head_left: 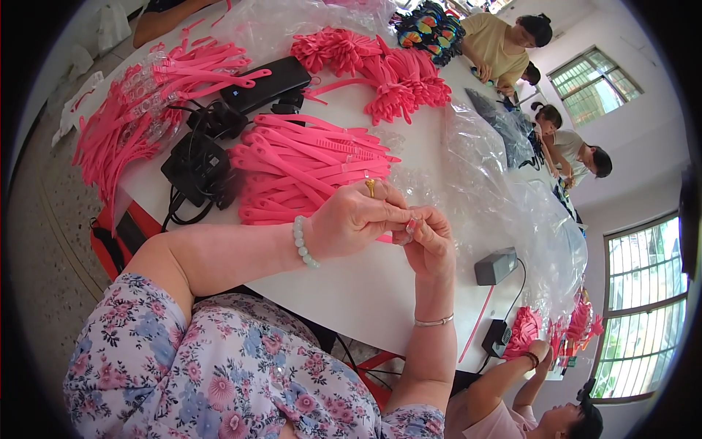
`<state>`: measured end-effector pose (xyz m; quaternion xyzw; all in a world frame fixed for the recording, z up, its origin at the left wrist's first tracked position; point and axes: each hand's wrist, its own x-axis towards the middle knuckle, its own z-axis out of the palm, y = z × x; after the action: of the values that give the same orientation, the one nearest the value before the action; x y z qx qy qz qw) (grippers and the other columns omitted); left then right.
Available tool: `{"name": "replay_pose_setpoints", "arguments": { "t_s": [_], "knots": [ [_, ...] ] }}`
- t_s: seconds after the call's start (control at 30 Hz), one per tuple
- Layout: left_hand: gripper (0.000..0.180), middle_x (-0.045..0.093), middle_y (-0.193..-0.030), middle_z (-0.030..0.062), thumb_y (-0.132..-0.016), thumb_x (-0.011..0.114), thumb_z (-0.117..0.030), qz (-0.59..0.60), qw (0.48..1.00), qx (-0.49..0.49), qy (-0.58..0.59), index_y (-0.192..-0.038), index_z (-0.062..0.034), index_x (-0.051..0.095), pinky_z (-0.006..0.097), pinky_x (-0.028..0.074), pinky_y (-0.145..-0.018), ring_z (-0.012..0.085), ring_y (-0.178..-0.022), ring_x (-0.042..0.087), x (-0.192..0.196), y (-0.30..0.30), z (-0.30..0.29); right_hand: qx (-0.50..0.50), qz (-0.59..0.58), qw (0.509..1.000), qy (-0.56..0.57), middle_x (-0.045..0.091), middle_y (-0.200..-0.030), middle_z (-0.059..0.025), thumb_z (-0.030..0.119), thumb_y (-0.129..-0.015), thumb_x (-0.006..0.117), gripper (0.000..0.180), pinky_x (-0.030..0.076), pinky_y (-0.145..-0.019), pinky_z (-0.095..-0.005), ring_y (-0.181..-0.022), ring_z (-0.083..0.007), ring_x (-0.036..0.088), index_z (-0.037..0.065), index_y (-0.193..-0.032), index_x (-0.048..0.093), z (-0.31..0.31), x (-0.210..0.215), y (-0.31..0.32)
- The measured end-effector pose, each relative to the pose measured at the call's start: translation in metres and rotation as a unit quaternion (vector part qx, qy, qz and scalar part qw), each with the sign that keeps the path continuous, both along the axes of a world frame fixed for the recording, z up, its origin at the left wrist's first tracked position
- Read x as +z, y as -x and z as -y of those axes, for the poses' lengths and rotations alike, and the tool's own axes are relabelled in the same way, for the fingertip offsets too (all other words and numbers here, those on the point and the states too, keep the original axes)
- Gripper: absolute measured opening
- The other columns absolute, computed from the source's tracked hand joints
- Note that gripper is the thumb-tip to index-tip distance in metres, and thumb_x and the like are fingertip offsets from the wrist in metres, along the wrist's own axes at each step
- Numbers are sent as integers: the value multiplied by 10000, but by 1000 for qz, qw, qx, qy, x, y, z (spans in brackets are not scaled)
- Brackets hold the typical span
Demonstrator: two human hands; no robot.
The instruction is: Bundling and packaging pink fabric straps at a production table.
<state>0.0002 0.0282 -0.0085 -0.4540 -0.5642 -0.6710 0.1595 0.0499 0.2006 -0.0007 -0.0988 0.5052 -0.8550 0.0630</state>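
Note:
Close together over the table's near side, my two hands pinch a pink rubbery strap [412, 224] and a small clear plastic buckle [399, 236]. My left hand [352, 219], with a gold ring and a pale bead bracelet, is closed on the strap. The fingers of my right hand [431, 238] are closed around the buckle at the strap's tip. How far the strap passes through the buckle is hidden by the fingers. Just beyond my left hand lies a pile of pink straps [307, 164], some with clear buckles. Loose clear buckles [417, 179] lie right of that pile.
Another strap heap [139, 121] hangs over the table's left edge; bundled straps [395, 73] lie at the back. Black power adapters [194, 168] and a black box [267, 84] stand left. Clear plastic sheeting [512, 212] covers the right side. A person [504, 410] handles pink straps nearby; others work beyond.

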Motion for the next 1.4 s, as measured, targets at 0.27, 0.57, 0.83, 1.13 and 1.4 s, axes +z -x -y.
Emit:
{"name": "replay_pose_setpoints", "arguments": {
  "t_s": [0.27, 0.57, 0.83, 1.13, 1.4],
  "knots": [
    [188, 633, -783, 54, -699, 668, 93, 18, 1000, -9, 19, -857, -10, 665, 247, 504, -614, 155, -737, 613, -3, 1, 5, 9, 6, 999, -32, 611, -754, -80, 91, -815, 628, 104, 482, -612, -275, -654, -168, 590, -7, -829, 596, 0, 8, -1],
    [142, 628, -843, 65, -766, 630, 68, 405, 888, -217, 25, -898, 22, 608, 227, 507, -715, 104, -816, 603, 4, 12, 9, -72, 14, 977, -200, 589, -685, -53, 100, -806, 638, 111, 436, -584, -240, -623, -130, 557, -3, -790, 601, 8, 18, -3],
    [77, 632, -868, 89, -785, 633, 0, 327, 932, -139, 65, -851, 29, 608, 256, 496, -768, 142, -864, 611, -1, 12, 7, -156, 0, 943, -294, 585, -701, -32, 62, -820, 620, 83, 428, -603, -227, -643, -100, 534, -17, -803, 602, 14, 14, 1],
    [81, 583, -694, 105, -705, 648, -50, -44, 972, 73, 217, -764, -14, 606, 330, 440, -603, 271, -643, 546, 5, 14, 13, -211, -86, 857, -461, 545, -653, -28, 44, -766, 653, 94, 415, -585, -235, -609, -96, 498, -21, -767, 584, 21, 21, -7],
    [81, 497, -663, -28, -816, 528, -41, 294, 927, -173, 158, -767, 12, 565, 213, 395, -516, 25, -627, 452, 3, 2, 7, -173, -97, 850, -488, 554, -660, 14, 48, -769, 661, 97, 383, -547, -203, -616, -50, 480, -11, -766, 584, 4, 31, -4]
  ]
}}
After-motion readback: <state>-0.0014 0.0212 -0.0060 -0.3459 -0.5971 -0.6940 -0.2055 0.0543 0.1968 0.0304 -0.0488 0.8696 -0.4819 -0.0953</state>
